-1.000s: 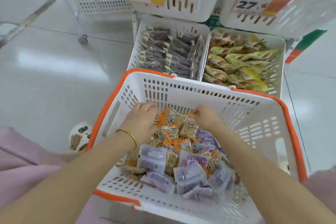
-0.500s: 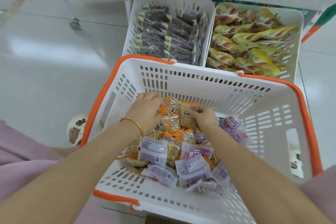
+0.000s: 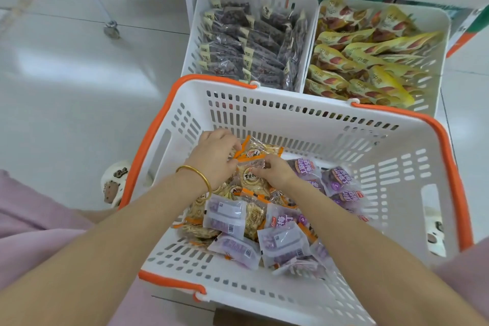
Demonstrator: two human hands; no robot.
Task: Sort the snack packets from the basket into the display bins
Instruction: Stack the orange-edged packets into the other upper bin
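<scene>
Left hand [image 3: 214, 159] and right hand [image 3: 276, 172] have closed in on each other since a moment ago, both now curled round the clear orange-edged cracker packets [image 3: 260, 149] at the far end of the white slotted plastic basket [image 3: 330, 119]. The soft purple packets [image 3: 341, 180] have got shoved off to the right, so I'd guess the orange ones go first. None of these are in the white display bins [image 3: 193, 42] yet.

Shop; white display bins [image 3: 192, 45] stocked with packaged snacks [image 3: 246, 45]; orange-handled shopping basket [image 3: 304, 124].
</scene>
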